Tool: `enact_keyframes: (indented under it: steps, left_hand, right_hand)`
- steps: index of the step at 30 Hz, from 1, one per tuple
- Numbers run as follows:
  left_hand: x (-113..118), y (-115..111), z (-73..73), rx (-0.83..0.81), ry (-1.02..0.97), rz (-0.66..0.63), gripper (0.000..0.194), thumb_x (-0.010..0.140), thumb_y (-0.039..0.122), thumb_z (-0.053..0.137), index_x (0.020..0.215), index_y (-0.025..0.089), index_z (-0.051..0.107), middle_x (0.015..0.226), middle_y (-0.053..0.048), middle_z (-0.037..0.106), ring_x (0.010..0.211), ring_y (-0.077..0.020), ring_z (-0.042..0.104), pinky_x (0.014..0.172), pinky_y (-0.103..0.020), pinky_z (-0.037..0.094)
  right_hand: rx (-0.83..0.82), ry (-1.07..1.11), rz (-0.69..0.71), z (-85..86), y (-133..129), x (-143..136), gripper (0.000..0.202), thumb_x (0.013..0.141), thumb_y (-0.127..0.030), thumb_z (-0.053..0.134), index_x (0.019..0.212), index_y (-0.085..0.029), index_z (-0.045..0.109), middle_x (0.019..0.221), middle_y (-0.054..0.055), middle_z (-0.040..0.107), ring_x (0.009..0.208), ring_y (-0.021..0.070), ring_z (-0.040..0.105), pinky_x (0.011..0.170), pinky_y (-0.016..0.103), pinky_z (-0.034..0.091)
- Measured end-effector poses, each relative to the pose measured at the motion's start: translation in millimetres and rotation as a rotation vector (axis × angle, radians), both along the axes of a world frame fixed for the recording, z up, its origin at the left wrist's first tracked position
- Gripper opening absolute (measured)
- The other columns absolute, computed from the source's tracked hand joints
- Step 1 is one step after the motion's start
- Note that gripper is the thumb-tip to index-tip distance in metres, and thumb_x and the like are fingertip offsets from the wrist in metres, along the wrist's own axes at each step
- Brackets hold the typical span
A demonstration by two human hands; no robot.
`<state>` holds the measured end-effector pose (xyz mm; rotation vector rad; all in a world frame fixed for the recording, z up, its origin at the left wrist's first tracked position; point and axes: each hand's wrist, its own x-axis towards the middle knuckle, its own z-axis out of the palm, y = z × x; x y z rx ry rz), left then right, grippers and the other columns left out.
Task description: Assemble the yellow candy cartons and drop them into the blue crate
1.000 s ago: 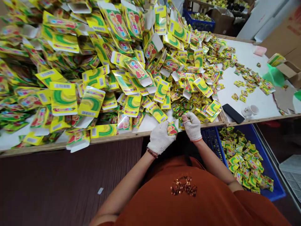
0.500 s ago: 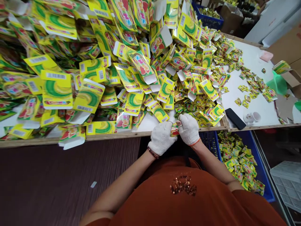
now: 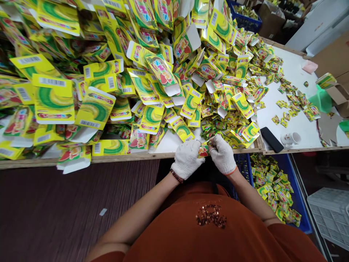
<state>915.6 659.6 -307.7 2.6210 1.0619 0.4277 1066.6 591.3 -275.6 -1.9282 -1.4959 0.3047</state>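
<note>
My left hand (image 3: 187, 159), in a white knit glove with a beaded bracelet at the wrist, is closed around a small printed carton (image 3: 203, 150) in yellow, green and red. The carton is at the front edge of the table, its lower part covered by my fingers. My right hand (image 3: 223, 155), gloved too, has its fingertips pinched at the carton's upper right end. Just beyond both hands are a pile of small candy sachets (image 3: 218, 125) and a yellow carton (image 3: 182, 129) lying on the white tabletop.
A large heap of printed cartons (image 3: 53, 98) covers the table's left side. To the right are a black phone (image 3: 272, 139), a paper cup (image 3: 291, 138) and a green container (image 3: 321, 99). Below the edge stands a blue crate (image 3: 298, 196) of filled packs.
My right hand has shifted slightly right and down, its fingers opening a little away from the carton's top. My left hand keeps its hold. The view has moved slightly.
</note>
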Motion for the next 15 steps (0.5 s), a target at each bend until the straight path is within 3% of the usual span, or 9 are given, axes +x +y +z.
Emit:
enact_keyframes:
  steps: [6,8,11,15]
  left_hand:
    - [-7,6,-1.4,0.02,-0.007,0.091,0.045,0.075,0.034,0.069,0.114,0.013,0.061,0.102,-0.015,0.067,0.097,-0.0327,0.063,0.08,-0.041,0.048]
    - [-8,7,0.0,0.038,-0.01,0.082,0.043,0.076,0.035,0.068,0.113,0.013,0.062,0.099,-0.015,0.067,0.096,-0.0328,0.063,0.078,-0.04,0.048]
    - [-9,8,1.1,0.066,0.006,0.043,0.039,0.077,0.035,0.067,0.111,0.015,0.064,0.098,-0.014,0.067,0.094,-0.0331,0.063,0.076,-0.041,0.047]
    - [-12,9,0.2,0.109,-0.011,-0.007,0.042,0.076,0.032,0.067,0.114,0.014,0.065,0.103,-0.015,0.068,0.096,-0.0336,0.063,0.078,-0.042,0.047]
  right_hand:
    - [-0.074,0.152,0.059,10.9,-8,1,0.019,0.086,-0.024,0.055,0.098,-0.019,0.07,0.095,0.006,0.074,0.09,0.0192,0.069,0.084,0.029,0.053]
    - [-0.154,0.212,0.075,13.9,-10,1,0.023,0.086,-0.028,0.057,0.098,-0.017,0.073,0.086,0.005,0.072,0.076,0.017,0.066,0.071,0.027,0.053]
    - [-0.306,0.437,0.117,14.2,-12,-2,0.039,0.086,-0.035,0.057,0.116,-0.014,0.07,0.072,0.001,0.064,0.049,0.0094,0.05,0.046,0.022,0.042]
    - [-0.362,0.632,0.175,12.7,-10,0,0.044,0.083,-0.039,0.062,0.119,-0.015,0.069,0.069,-0.002,0.062,0.043,0.0058,0.048,0.041,0.019,0.038]
